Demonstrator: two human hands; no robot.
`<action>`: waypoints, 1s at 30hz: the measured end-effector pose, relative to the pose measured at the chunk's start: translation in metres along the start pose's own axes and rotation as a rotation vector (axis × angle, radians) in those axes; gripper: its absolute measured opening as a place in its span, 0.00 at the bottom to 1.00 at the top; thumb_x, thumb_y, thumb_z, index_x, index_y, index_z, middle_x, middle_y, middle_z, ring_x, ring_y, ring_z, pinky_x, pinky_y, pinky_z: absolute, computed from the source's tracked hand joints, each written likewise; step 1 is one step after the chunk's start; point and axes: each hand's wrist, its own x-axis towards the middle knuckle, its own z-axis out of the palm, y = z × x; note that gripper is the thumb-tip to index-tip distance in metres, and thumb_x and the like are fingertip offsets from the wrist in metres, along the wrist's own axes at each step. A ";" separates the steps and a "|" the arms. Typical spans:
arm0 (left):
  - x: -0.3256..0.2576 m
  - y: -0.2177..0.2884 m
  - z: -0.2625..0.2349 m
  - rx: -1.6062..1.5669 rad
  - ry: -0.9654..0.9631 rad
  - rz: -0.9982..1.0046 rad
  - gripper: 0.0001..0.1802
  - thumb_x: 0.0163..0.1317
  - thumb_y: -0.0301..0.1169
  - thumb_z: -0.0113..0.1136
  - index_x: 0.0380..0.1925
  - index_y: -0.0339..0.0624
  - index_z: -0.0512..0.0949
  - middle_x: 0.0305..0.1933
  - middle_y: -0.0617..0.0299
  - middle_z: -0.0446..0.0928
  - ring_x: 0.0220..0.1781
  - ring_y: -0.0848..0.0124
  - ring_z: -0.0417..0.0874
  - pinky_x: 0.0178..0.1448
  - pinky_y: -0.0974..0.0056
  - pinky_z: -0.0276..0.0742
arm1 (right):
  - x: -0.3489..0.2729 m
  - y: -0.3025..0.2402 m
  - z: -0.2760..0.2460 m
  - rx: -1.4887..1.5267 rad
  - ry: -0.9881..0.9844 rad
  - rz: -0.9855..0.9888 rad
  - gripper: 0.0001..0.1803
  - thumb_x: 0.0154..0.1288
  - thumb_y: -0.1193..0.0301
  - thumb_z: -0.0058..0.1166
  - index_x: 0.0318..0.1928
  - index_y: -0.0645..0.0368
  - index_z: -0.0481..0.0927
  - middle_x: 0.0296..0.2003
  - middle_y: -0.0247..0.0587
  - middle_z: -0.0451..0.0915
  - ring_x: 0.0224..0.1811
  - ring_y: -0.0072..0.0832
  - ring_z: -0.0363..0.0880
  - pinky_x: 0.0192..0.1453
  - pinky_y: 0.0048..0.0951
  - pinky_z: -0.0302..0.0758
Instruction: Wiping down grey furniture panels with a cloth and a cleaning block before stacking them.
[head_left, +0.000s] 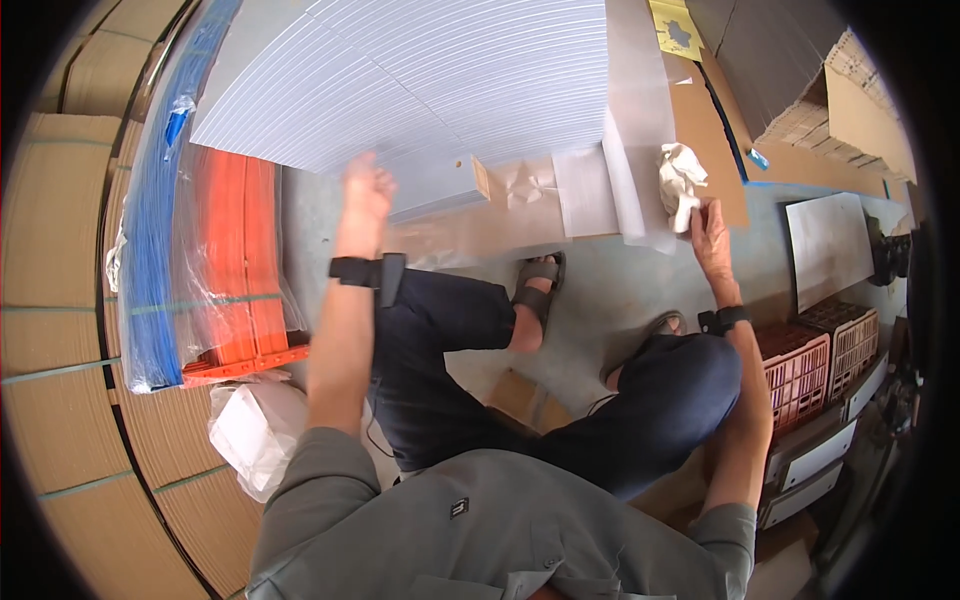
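Observation:
My right hand pinches the lower end of a crumpled white cloth, which lies on cardboard and sheeting at the right. My left hand is raised at the near left edge of a large pale stack of thin, ridged white layers. Its fingers are smeared by motion, so whether they hold anything cannot be made out. A small brown cardboard piece stands against the near side of the stack. Clear plastic sheeting lies along that same side, in front of my feet.
Orange metal beams and blue plastic-wrapped lengths stand at the left, beside strapped cardboard stacks. A white bag sits near my left elbow. Reddish plastic crates and a grey panel are at the right.

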 end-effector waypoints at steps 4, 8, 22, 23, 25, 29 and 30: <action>-0.036 0.112 -0.105 0.236 -0.339 0.128 0.45 0.73 0.54 0.49 0.76 0.29 0.51 0.76 0.34 0.58 0.79 0.46 0.59 0.76 0.42 0.59 | 0.057 -0.067 0.002 -0.114 -0.074 -0.271 0.08 0.72 0.76 0.49 0.49 0.62 0.71 0.40 0.63 0.80 0.43 0.63 0.79 0.46 0.53 0.75; 0.025 0.054 -0.154 0.576 0.035 0.116 0.48 0.71 0.59 0.51 0.74 0.27 0.55 0.77 0.38 0.60 0.79 0.50 0.61 0.78 0.44 0.56 | 0.087 -0.135 -0.013 -0.212 -0.318 -0.287 0.16 0.72 0.71 0.48 0.58 0.61 0.72 0.41 0.66 0.82 0.42 0.62 0.81 0.51 0.53 0.76; 0.104 -0.037 -0.172 0.339 -0.239 -0.117 0.51 0.73 0.68 0.22 0.78 0.33 0.49 0.84 0.47 0.46 0.85 0.51 0.43 0.83 0.39 0.35 | 0.008 -0.215 0.276 -0.045 -0.750 -0.040 0.32 0.72 0.63 0.43 0.71 0.67 0.60 0.44 0.68 0.83 0.48 0.58 0.83 0.57 0.49 0.77; 0.106 -0.036 -0.177 0.332 -0.256 -0.105 0.51 0.73 0.68 0.23 0.78 0.33 0.49 0.84 0.48 0.44 0.85 0.51 0.42 0.83 0.38 0.34 | 0.004 -0.218 0.291 0.031 -0.673 -0.023 0.38 0.71 0.65 0.43 0.77 0.66 0.51 0.43 0.71 0.82 0.47 0.59 0.82 0.56 0.50 0.77; 0.111 -0.034 -0.182 0.314 -0.278 -0.123 0.51 0.73 0.68 0.24 0.78 0.34 0.48 0.84 0.48 0.44 0.85 0.51 0.42 0.83 0.38 0.34 | 0.002 -0.221 0.313 0.029 -0.679 -0.004 0.37 0.71 0.65 0.43 0.76 0.67 0.52 0.45 0.71 0.81 0.48 0.60 0.82 0.57 0.50 0.76; 0.111 -0.033 -0.182 0.291 -0.288 -0.151 0.51 0.73 0.68 0.25 0.78 0.33 0.49 0.84 0.48 0.45 0.85 0.51 0.43 0.83 0.38 0.35 | 0.001 -0.224 0.330 0.075 -0.703 0.027 0.32 0.72 0.64 0.41 0.71 0.69 0.57 0.45 0.66 0.83 0.50 0.58 0.82 0.59 0.49 0.76; 0.110 -0.033 -0.179 0.293 -0.288 -0.154 0.51 0.73 0.68 0.25 0.78 0.33 0.49 0.84 0.48 0.45 0.85 0.51 0.43 0.83 0.38 0.35 | 0.001 -0.224 0.331 0.075 -0.704 0.030 0.32 0.72 0.64 0.41 0.71 0.69 0.57 0.45 0.66 0.83 0.50 0.58 0.82 0.59 0.49 0.76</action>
